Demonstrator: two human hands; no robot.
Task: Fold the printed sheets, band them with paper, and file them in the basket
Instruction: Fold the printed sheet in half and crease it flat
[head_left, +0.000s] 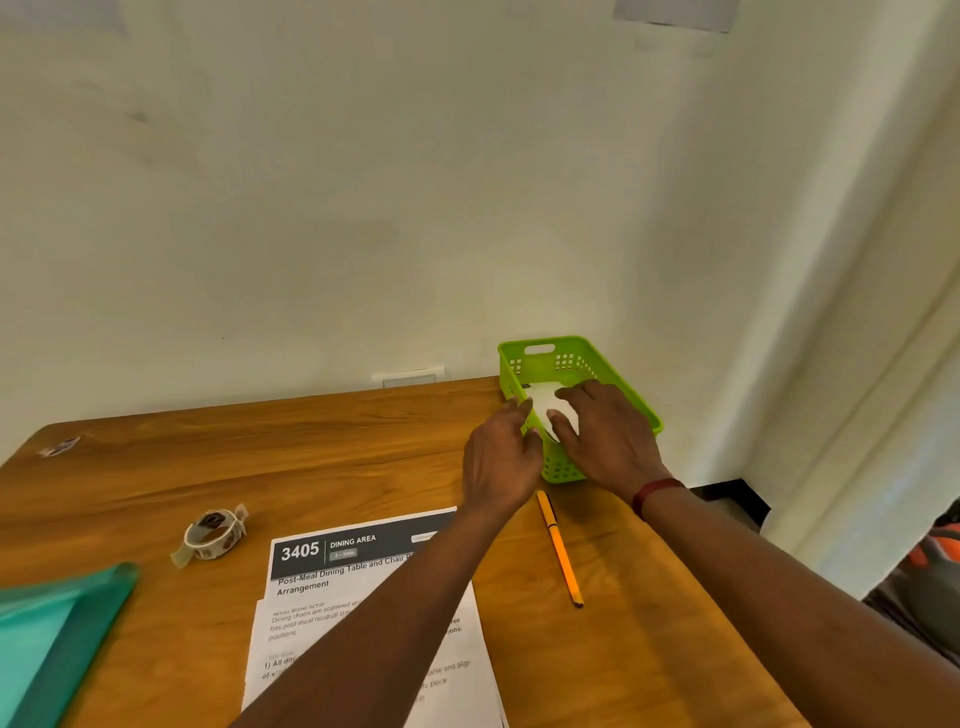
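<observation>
Right hand (602, 436) covers paper (543, 402) (mostly hidden) in basket (571, 341).

We see an office-like room: a brown wooden desk (311, 452) against a cream painted wall (363, 208), carrying printed white sheets (311, 597).

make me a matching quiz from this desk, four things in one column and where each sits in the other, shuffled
Things
1. basket
2. pencil
3. tape roll
4. printed sheets

Places
A. nearest the camera, text side up
B. far right corner of the table
C. on bare wood, left of the sheets
D. just in front of the basket, right of the sheets

Pairs: 1-B, 2-D, 3-C, 4-A
</observation>
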